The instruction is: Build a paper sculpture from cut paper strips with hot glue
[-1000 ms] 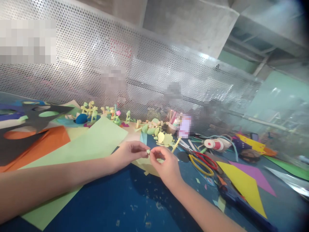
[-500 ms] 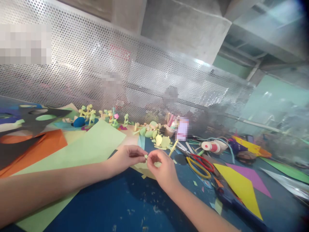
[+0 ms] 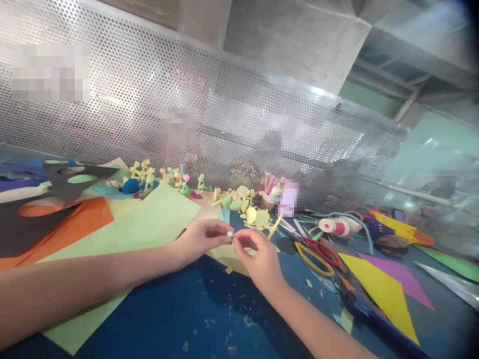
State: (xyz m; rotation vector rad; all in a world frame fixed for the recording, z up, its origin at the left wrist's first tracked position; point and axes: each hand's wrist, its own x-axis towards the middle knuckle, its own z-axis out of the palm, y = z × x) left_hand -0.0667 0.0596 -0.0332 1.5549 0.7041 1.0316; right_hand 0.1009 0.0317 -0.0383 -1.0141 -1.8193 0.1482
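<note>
My left hand (image 3: 204, 240) comes in from the left, its thumb and fingertips pinched on a small pale green piece (image 3: 230, 233), seemingly paper or foam. Opposite it, my right hand (image 3: 261, 259) meets the same piece with thumb and forefinger pressed together at its right side. Much of the piece is hidden by the fingertips. Below the hands lies a pale yellow-green sheet (image 3: 220, 255) with a small scrap at its edge. A large light green sheet (image 3: 149, 227) passes under my left forearm.
Right of my hands lie red-handled scissors (image 3: 325, 253), yellow-handled scissors (image 3: 316, 264), a dark blue tool (image 3: 370, 314) and a yellow sheet (image 3: 385, 289). Behind are cut-out ovals (image 3: 251, 215), small plant-like figures (image 3: 144, 172) and a thread spool (image 3: 335, 227). A perforated metal screen (image 3: 224, 114) rises at the back.
The view has shifted slightly, so everything sits a little further right. The small green piece shows more clearly between my fingertips, and both hands stay pinched close together.
</note>
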